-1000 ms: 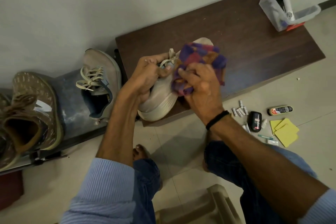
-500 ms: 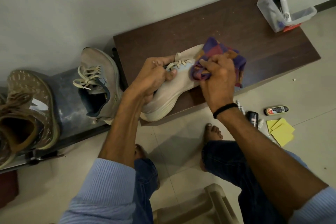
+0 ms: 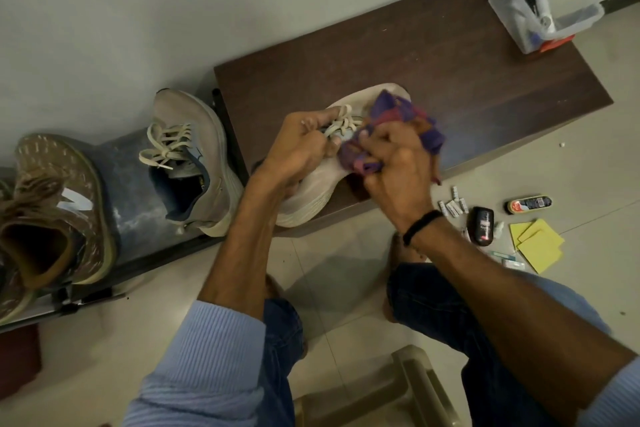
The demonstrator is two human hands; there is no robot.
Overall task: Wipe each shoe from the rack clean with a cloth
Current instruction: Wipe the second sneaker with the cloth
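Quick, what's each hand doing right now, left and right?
Left hand: fingers curled round the beige sneaker by its laces.
Right hand: fingers gripping the purple checked cloth against that sneaker.

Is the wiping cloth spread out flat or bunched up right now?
Bunched up. The right hand grips the purple cloth as a crumpled wad against the beige shoe, which the left hand holds near the laces.

Collar and tongue of pale shoe (image 3: 311, 191) hidden under left hand (image 3: 298, 146). Midfoot covered by cloth (image 3: 398, 114) and right hand (image 3: 398, 166). Right fingertips buried in cloth folds. Brown shoe (image 3: 52, 211), far left of left hand, cut by frame edge. Small white pieces (image 3: 452, 206) on floor, just right of right wrist, too small to identify. Stool (image 3: 415, 388), below both forearms, cut by bottom edge.
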